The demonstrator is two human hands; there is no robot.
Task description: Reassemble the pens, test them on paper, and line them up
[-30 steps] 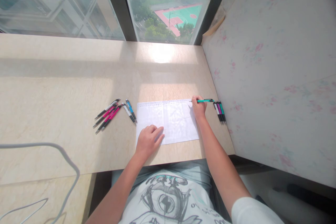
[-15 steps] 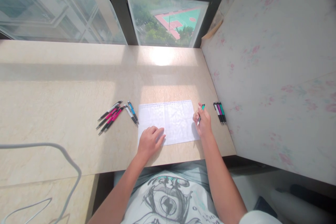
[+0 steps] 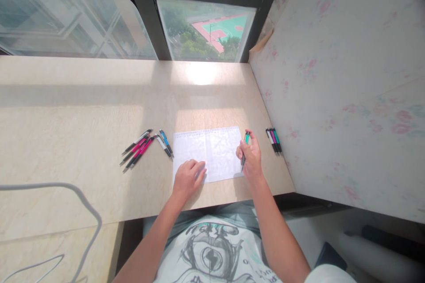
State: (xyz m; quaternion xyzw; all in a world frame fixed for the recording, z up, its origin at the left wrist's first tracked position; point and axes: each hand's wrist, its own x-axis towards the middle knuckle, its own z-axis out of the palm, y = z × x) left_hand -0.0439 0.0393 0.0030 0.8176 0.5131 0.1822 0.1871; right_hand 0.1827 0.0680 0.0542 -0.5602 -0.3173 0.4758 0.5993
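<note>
A white sheet of paper (image 3: 219, 150) with a row of holes or marks along its top edge lies on the table in front of me. My left hand (image 3: 190, 177) rests palm down on its lower left part, fingers loosely spread and holding nothing. At the sheet's right edge, my right hand (image 3: 251, 157) is closed around a green and black pen (image 3: 247, 138), its tip pointing down toward me. Left of the sheet lie a blue pen (image 3: 167, 140) and a white pen (image 3: 162, 146), side by side.
Farther left, several pink and white pens (image 3: 137, 150) lie in a loose group. Several more pens (image 3: 274, 141) line up by the flowered wall (image 3: 332, 97) on the right. A grey cable (image 3: 79, 194) loops over the left front of the table (image 3: 83, 141). Windows (image 3: 206, 26) stand behind.
My right hand has turned, so the green pen in it shows more fully and its tip sits lower. My left hand stays on the paper. The view has shifted slightly.
</note>
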